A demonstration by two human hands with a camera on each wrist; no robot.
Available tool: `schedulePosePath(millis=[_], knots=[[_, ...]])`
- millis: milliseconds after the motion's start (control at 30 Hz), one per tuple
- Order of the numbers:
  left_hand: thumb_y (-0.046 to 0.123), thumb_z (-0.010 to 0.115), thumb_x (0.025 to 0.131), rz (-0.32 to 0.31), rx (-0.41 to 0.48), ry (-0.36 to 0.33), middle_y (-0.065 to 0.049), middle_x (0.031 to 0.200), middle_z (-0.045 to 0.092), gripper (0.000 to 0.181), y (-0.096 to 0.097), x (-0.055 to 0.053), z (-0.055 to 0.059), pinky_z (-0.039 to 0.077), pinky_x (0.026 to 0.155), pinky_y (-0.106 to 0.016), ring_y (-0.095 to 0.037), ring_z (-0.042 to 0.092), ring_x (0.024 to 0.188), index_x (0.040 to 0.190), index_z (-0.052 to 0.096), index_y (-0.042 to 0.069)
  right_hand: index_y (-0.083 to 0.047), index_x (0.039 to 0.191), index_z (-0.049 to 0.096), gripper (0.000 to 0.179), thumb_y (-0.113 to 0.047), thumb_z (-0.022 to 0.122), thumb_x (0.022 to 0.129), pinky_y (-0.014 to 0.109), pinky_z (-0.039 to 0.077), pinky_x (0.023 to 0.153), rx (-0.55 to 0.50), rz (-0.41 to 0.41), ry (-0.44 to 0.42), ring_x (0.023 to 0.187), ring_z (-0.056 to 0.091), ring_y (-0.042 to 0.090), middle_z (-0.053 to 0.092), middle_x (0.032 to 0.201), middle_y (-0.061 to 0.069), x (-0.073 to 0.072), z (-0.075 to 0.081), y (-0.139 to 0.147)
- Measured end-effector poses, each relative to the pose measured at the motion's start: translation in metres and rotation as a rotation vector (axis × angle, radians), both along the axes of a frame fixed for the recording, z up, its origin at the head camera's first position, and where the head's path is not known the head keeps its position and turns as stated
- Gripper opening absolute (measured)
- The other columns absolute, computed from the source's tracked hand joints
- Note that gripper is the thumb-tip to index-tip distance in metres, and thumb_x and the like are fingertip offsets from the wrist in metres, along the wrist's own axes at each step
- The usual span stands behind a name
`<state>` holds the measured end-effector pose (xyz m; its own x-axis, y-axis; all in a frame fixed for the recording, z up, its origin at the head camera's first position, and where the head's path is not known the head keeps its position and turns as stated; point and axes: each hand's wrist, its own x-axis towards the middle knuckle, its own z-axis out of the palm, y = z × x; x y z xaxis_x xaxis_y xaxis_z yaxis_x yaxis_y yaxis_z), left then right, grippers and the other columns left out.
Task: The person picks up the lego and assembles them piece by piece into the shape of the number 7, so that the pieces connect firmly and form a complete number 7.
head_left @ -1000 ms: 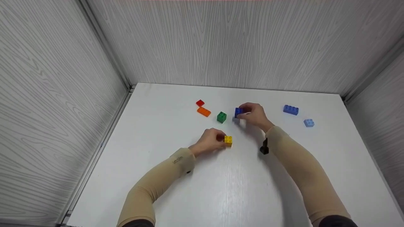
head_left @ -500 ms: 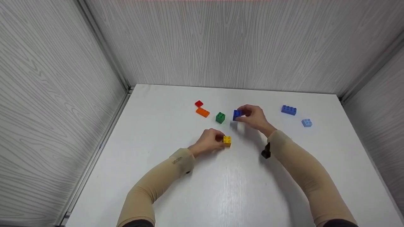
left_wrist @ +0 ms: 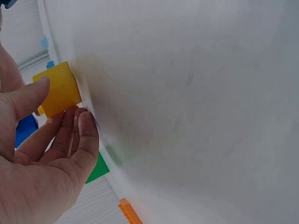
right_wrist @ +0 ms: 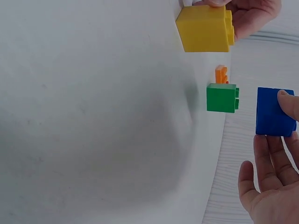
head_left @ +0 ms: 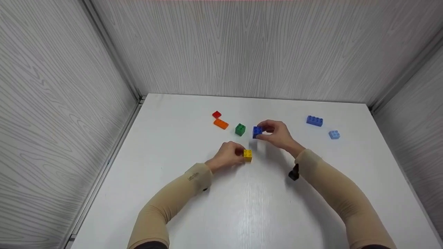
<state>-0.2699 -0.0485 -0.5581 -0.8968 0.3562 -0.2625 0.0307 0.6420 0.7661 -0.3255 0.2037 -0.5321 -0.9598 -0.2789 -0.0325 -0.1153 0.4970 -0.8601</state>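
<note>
Two bricks are in hand and none are joined, so as far as the pictures show the work is at an early point. The left hand (head_left: pixel 226 156) pinches the yellow brick (head_left: pixel 247 156) between thumb and fingers, studs up, low at the middle of the table (head_left: pixel 214 214); it looks to be on the surface or barely off it. The right hand (head_left: pixel 278 135) holds the dark blue brick (head_left: pixel 257 132) the same way, thumb on one side and fingers on the other. That brick is up off the table, its shadow falling below it, and it sits farther back than the yellow one — near it, but clearly apart.

Picking up these two is done; bringing any pieces together, if that is the aim, is left. The other five pieces lie loose. The green brick (head_left: pixel 240 129) stands just beside the dark blue one, to its left. Past it are the flat orange piece (head_left: pixel 220 123) and the small red piece (head_left: pixel 216 114), close together — whether they touch is hard to tell. Well off to the right lie the long blue brick (head_left: pixel 314 121) and the light blue brick (head_left: pixel 334 135), near each other but apart.
</note>
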Motion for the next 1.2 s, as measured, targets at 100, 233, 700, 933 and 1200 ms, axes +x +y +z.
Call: schedulePosePath(millis=[100, 233, 700, 933, 1200], knots=[[0.016, 0.083, 0.103, -0.008, 0.007, -0.003, -0.007, 0.129, 0.08, 0.039, -0.001, 0.0, -0.001, 0.061, 0.114, -0.041, -0.023, 0.067, 0.113, 0.141, 0.078, 0.009, -0.013, 0.135, 0.075, 0.04, -0.018, 0.089, 0.098, 0.055, 0.052, 0.128, -0.003, 0.017, 0.004, 0.133, 0.07, 0.033, 0.077, 0.138, 0.013, 0.005, 0.001, -0.002], [0.017, 0.083, 0.103, -0.011, 0.014, -0.001, -0.006, 0.128, 0.08, 0.039, -0.002, 0.0, -0.002, 0.061, 0.114, -0.041, -0.023, 0.067, 0.113, 0.141, 0.079, 0.01, -0.012, 0.134, 0.075, 0.04, -0.016, 0.089, 0.097, 0.056, 0.052, 0.127, -0.008, 0.035, 0.012, 0.132, 0.071, 0.035, 0.077, 0.137, 0.014, 0.012, 0.001, -0.004], [0.021, 0.084, 0.102, -0.023, -0.009, 0.062, -0.008, 0.121, 0.079, 0.038, -0.001, 0.0, -0.002, 0.06, 0.107, -0.04, -0.023, 0.063, 0.107, 0.138, 0.08, 0.007, -0.005, 0.131, 0.077, 0.04, -0.009, 0.091, 0.094, 0.06, 0.055, 0.123, -0.057, 0.093, 0.058, 0.125, 0.073, 0.035, 0.078, 0.133, 0.018, 0.029, -0.003, -0.011], [0.022, 0.085, 0.102, -0.041, -0.001, 0.073, -0.008, 0.119, 0.081, 0.037, -0.002, -0.001, -0.002, 0.058, 0.106, -0.039, -0.022, 0.061, 0.106, 0.136, 0.081, 0.008, -0.005, 0.129, 0.078, 0.038, -0.009, 0.091, 0.093, 0.058, 0.057, 0.12, -0.053, 0.114, 0.062, 0.122, 0.074, 0.034, 0.079, 0.13, 0.017, 0.036, -0.009, -0.014], [0.019, 0.085, 0.101, -0.05, 0.009, 0.083, -0.007, 0.118, 0.081, 0.035, -0.002, -0.002, -0.002, 0.059, 0.104, -0.038, -0.022, 0.063, 0.105, 0.133, 0.082, 0.008, -0.007, 0.128, 0.079, 0.038, -0.01, 0.092, 0.092, 0.057, 0.059, 0.118, -0.036, 0.132, 0.057, 0.121, 0.075, 0.031, 0.08, 0.128, 0.015, 0.043, -0.019, -0.017]])
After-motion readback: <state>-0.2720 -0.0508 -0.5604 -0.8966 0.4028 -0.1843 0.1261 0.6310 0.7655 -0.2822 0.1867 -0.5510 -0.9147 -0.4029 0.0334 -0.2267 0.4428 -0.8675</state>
